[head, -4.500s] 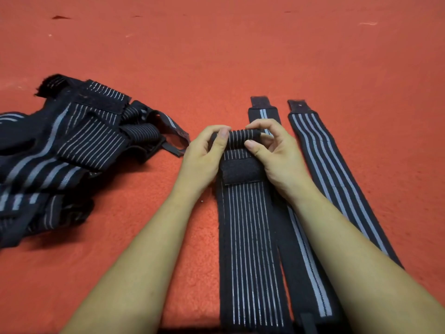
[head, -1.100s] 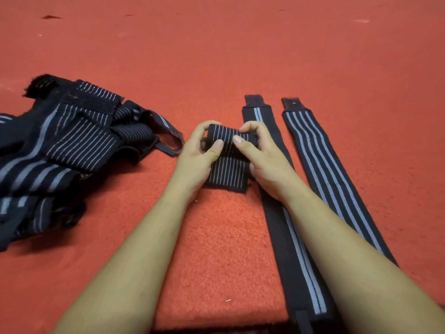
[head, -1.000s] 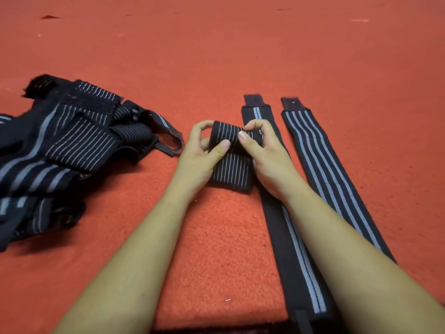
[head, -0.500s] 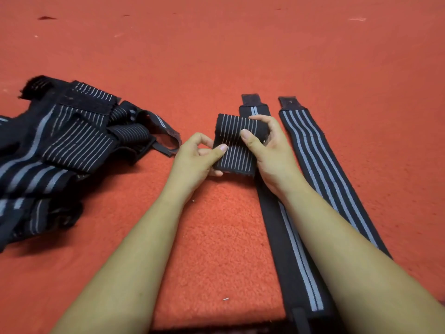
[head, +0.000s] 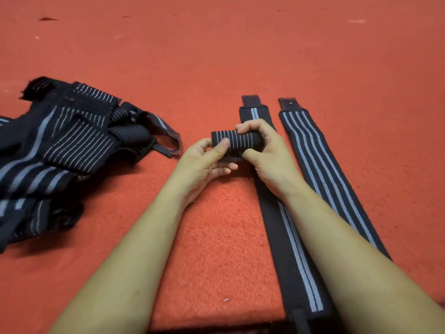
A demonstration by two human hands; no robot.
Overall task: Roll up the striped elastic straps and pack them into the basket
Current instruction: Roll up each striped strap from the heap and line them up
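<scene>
**On the red carpet (head: pixel 216 56), the loose tail is gone**

We hold the rolled strap (head: pixel 243 141) between both hands. Our left hand (head: pixel 204 162) grips its left end, thumb pressed on the front and fingers curled beneath. Our right hand (head: pixel 267 155) wraps its right end, fingers over the top. Half a second ago a flat flap hung below the roll; now it is wound in, and we see only a tight striped cylinder. We judge this strap finished rolling and ready to pack.

Just right of the roll, partly under our right hand, a single-striped strap (head: pixel 289 237) lies flat. Beyond it, further right of the roll, lies a three-striped strap (head: pixel 322 169), also unrolled. Well to the left of the roll sits a heap of tangled straps (head: pixel 60 150). We see no basket anywhere around the roll, so plenty of work remains.
</scene>
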